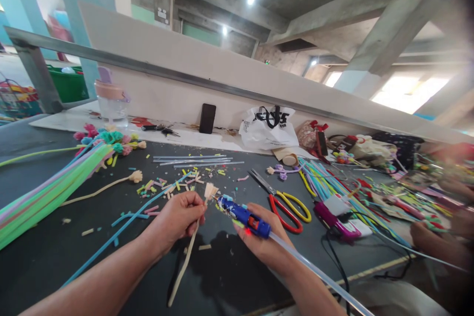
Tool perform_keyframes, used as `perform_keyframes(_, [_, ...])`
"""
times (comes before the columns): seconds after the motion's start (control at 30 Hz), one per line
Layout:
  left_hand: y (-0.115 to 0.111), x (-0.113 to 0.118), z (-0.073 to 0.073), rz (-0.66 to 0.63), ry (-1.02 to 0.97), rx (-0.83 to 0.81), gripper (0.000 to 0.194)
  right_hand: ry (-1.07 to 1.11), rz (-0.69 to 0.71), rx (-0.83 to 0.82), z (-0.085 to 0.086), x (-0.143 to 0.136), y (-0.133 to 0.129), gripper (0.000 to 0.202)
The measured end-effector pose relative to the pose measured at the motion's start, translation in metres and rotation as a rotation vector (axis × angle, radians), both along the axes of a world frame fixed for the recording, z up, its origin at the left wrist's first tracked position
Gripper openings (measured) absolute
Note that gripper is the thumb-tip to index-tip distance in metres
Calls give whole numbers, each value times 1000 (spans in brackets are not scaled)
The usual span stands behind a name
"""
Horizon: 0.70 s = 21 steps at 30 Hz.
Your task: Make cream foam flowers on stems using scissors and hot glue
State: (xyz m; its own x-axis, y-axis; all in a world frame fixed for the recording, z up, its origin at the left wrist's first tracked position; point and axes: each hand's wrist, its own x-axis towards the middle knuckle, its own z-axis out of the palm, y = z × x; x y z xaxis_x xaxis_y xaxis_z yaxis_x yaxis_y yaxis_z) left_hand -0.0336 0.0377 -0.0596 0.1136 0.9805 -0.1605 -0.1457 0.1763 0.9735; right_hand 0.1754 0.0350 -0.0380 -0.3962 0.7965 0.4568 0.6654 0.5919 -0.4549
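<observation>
Pinched in my left hand (188,213) is a cream pipe cleaner (188,259), its fluffy flower-like head (211,191) pointing up and its stem hanging below my fingers. My right hand (264,237) is closed around a blue glue gun (242,215) with a red light showing. A long clear glue stick (311,266) runs out of its rear end. The gun's nozzle meets or nearly meets the flower head; I cannot tell if they touch. Another cream flower (136,177) on a long stem lies to the left, beside a bundle of green and purple pipe cleaners (55,187).
Scissors (287,205) with red and yellow handles lie right of my hands. Beyond are a purple glue gun (335,222) with a black cord and colourful pipe cleaners (326,177). Clear glue sticks (196,160), a phone (208,118) and a bottle (111,103) are behind. Another person's hand (431,237) is at right.
</observation>
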Motion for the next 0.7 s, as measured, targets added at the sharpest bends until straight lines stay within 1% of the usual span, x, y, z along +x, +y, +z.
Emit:
perform_keyframes(0.23, [0,0,-1,15,29,-2,21,34,-41,49,-7,3,1,4])
perform_keyframes(0.33, [0,1,-1,11,28,2,22,8,-16,24,-6,2,0,5])
perform_keyframes(0.43, [0,1,0,0,22,14,22,29,-17,-1,-5,1,0,7])
perform_keyframes(0.5, [0,1,1,-3,25,7,22,29,-29,-49,-4,0,1,9])
perform_keyframes(0.57, [-1,0,2,-7,20,-4,23,4,-10,-99,-2,-2,1,11])
perform_keyframes(0.7, [-1,-1,3,-38,-42,-7,23,-39,34,-88,3,-3,0,14])
